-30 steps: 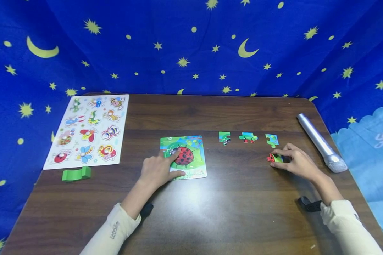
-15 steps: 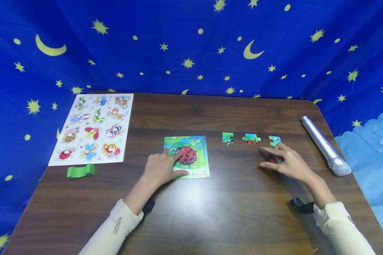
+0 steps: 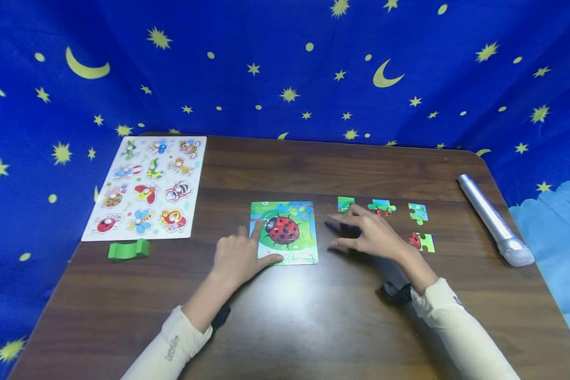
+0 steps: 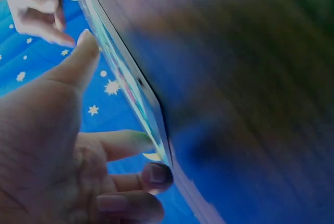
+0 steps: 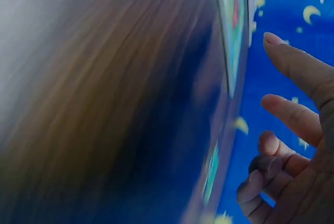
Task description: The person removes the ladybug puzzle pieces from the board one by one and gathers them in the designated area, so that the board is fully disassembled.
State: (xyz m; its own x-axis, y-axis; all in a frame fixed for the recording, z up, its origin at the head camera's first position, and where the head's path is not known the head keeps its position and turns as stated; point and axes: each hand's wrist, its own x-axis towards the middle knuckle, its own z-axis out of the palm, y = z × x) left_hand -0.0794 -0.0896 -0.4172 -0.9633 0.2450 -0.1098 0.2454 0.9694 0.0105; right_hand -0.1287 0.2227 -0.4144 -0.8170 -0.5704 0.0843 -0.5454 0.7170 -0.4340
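Observation:
A square ladybug picture board (image 3: pixel 283 230) lies flat on the table near the middle. My left hand (image 3: pixel 236 254) rests on it, its index finger at the left side and its thumb at the lower edge. To the right of the board hovers my right hand (image 3: pixel 372 236), fingers spread and holding nothing; in the right wrist view, air shows between its thumb and fingers. Jigsaw pieces lie beyond and beside it: a green corner piece (image 3: pixel 345 203) partly hidden by the fingers, a blue-and-green piece (image 3: pixel 382 206), another corner piece (image 3: pixel 418 212), and a red-and-green piece (image 3: pixel 423 242).
A white insect peg-puzzle board (image 3: pixel 144 188) lies at the back left, with a green arched block (image 3: pixel 129 249) at its front. On the right is a silver microphone (image 3: pixel 496 221). A blue star-patterned cloth (image 3: pixel 247 47) hangs behind the brown table (image 3: pixel 285 316).
My right hand has let go of the red-and-green piece, leaving it on the table, and moved left toward the ladybug board. The left hand stays at the board; the head view has shifted slightly.

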